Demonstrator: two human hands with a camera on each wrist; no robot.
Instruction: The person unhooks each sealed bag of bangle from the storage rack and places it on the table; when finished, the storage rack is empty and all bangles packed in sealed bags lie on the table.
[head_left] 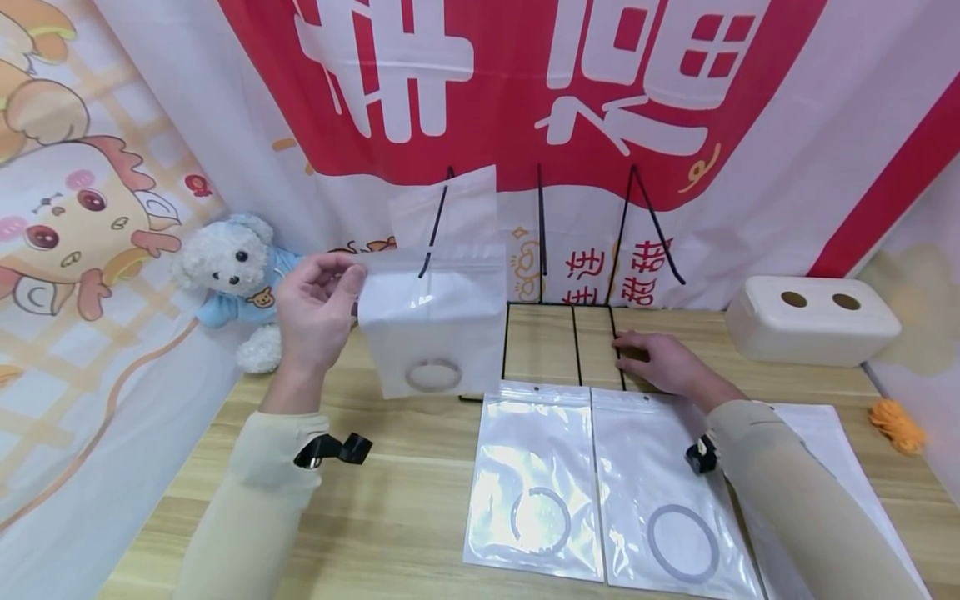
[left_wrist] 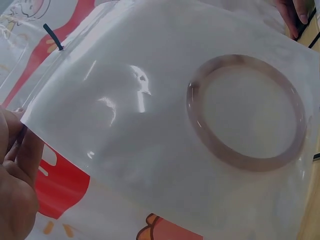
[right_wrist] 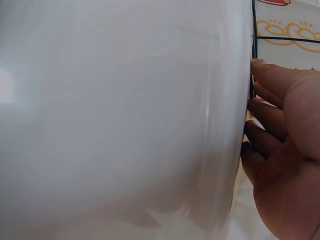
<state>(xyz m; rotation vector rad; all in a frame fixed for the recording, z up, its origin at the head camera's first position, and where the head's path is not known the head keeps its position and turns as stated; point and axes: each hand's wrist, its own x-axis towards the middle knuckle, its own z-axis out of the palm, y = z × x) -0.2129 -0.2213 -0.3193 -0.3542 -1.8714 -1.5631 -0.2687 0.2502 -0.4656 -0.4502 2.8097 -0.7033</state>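
Observation:
My left hand point(head_left: 315, 308) pinches the left edge of a white zip bag point(head_left: 435, 325) near its seal. Through the film shows a pale brownish bangle point(left_wrist: 196, 117) low in the bag. A black prong pokes out by the bag's seal, and the bag hangs in front of a black wire rack point(head_left: 577, 342). On the rack's right-hand base wire, the thumb and fingers of my right hand point(head_left: 663, 362) grip. Two more zip bags lie flat below the rack: the left bag point(head_left: 536, 467) and the right bag point(head_left: 630, 467), each with a bangle inside.
Another white bag point(head_left: 817, 425) lies partly under my right forearm. A cream box point(head_left: 813, 329) with two round holes stands at the back right, an orange item point(head_left: 896, 425) near it. A white teddy bear point(head_left: 240, 275) sits at the left, before a printed cloth backdrop point(head_left: 517, 108).

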